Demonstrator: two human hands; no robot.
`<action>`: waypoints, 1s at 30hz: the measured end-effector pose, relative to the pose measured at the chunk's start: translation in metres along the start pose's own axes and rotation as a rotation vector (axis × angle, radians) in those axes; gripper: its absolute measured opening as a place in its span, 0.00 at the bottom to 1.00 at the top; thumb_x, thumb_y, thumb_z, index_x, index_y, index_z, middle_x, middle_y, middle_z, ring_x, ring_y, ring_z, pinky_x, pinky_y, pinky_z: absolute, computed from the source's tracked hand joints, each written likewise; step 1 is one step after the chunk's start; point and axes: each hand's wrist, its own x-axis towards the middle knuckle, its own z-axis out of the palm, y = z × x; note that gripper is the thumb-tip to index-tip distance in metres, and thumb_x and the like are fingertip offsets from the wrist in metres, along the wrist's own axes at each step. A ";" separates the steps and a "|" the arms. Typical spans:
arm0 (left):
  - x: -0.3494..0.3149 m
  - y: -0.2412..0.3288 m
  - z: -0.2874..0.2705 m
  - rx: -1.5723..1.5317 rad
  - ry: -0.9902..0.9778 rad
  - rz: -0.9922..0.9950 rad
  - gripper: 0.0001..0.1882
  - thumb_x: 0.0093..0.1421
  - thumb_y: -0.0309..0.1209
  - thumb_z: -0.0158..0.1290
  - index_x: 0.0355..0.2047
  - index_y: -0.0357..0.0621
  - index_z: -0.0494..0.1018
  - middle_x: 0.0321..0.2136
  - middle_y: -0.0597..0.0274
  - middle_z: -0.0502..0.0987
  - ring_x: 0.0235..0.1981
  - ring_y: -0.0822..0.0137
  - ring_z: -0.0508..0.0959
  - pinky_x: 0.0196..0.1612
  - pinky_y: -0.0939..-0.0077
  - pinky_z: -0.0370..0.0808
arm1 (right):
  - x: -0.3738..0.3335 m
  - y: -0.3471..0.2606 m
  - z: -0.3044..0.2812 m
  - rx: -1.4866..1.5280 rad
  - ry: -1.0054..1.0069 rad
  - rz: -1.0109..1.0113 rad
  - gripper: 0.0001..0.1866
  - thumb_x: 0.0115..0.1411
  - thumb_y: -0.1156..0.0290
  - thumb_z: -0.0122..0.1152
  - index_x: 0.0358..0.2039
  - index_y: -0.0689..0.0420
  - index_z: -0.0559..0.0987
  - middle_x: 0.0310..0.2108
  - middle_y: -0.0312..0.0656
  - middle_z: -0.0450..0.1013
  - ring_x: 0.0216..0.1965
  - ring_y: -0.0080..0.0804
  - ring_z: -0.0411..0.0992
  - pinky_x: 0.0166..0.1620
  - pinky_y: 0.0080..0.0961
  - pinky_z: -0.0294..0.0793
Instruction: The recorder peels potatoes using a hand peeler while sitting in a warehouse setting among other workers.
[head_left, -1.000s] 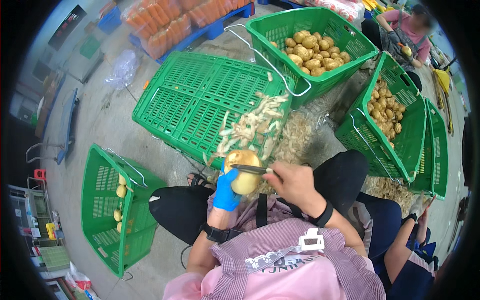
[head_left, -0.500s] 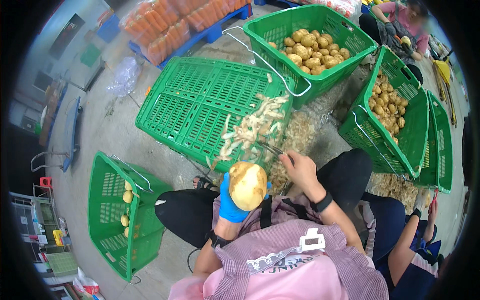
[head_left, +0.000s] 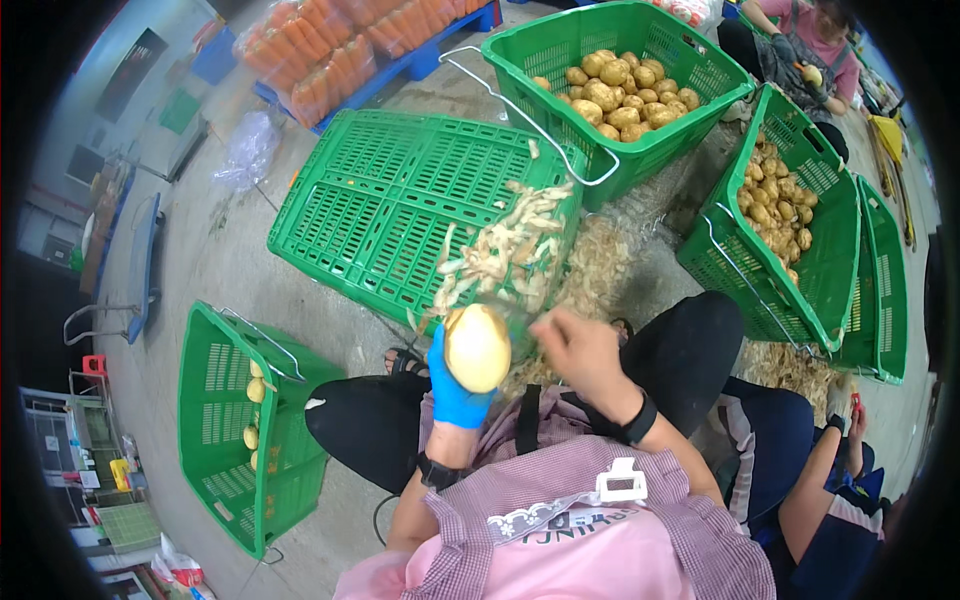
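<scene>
My left hand (head_left: 460, 390), in a blue glove, grips a large potato (head_left: 477, 348) upright in front of my lap. The potato's side toward me is pale and mostly bare of skin. Just right of it, my right hand (head_left: 585, 350) is closed and smeared by motion. A peeler shows in that hand in the earlier frame; now it is too blurred to make out clearly. Beyond both hands lies an upturned green crate (head_left: 370, 190), with potato peelings (head_left: 505, 250) strewn over its near right part.
Green crates of unpeeled potatoes stand at the back (head_left: 625, 95) and right (head_left: 780, 210). A crate at left (head_left: 225, 430) holds several pale potatoes. Peelings (head_left: 600, 255) litter the floor. Bagged carrots (head_left: 320, 60) sit on a blue pallet. Co-workers sit close at right (head_left: 800, 430) and far right (head_left: 815, 60).
The potato has been turned and moved slightly left, and its brown patches no longer show. My right hand has swung a little left and nearer me, closer to the potato.
</scene>
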 end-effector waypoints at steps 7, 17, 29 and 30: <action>-0.005 -0.002 0.011 0.096 -0.012 -0.027 0.25 0.53 0.50 0.39 0.45 0.47 0.65 0.41 0.60 0.71 0.40 0.61 0.72 0.43 0.65 0.70 | 0.015 0.027 0.008 -0.015 -0.016 0.149 0.15 0.50 0.57 0.54 0.17 0.54 0.69 0.11 0.45 0.66 0.16 0.44 0.68 0.18 0.34 0.64; 0.007 -0.002 -0.008 0.121 -0.074 -0.104 0.25 0.52 0.50 0.37 0.42 0.47 0.67 0.40 0.57 0.71 0.40 0.60 0.72 0.40 0.64 0.71 | 0.005 0.049 0.003 -0.133 0.007 0.243 0.15 0.50 0.56 0.54 0.18 0.55 0.71 0.12 0.44 0.66 0.16 0.42 0.68 0.18 0.33 0.64; 0.003 -0.014 -0.007 -0.078 -0.188 -0.166 0.23 0.56 0.45 0.35 0.47 0.46 0.62 0.44 0.54 0.68 0.46 0.54 0.68 0.47 0.53 0.66 | 0.006 0.025 0.003 0.339 -0.149 0.376 0.13 0.54 0.62 0.50 0.25 0.60 0.71 0.17 0.47 0.69 0.21 0.45 0.68 0.24 0.29 0.65; 0.003 -0.014 -0.004 -0.074 -0.096 -0.184 0.26 0.56 0.51 0.36 0.48 0.46 0.61 0.47 0.53 0.65 0.49 0.55 0.65 0.50 0.52 0.62 | 0.001 0.016 0.004 0.346 -0.099 0.279 0.11 0.55 0.64 0.48 0.26 0.60 0.71 0.17 0.47 0.68 0.21 0.43 0.68 0.23 0.28 0.64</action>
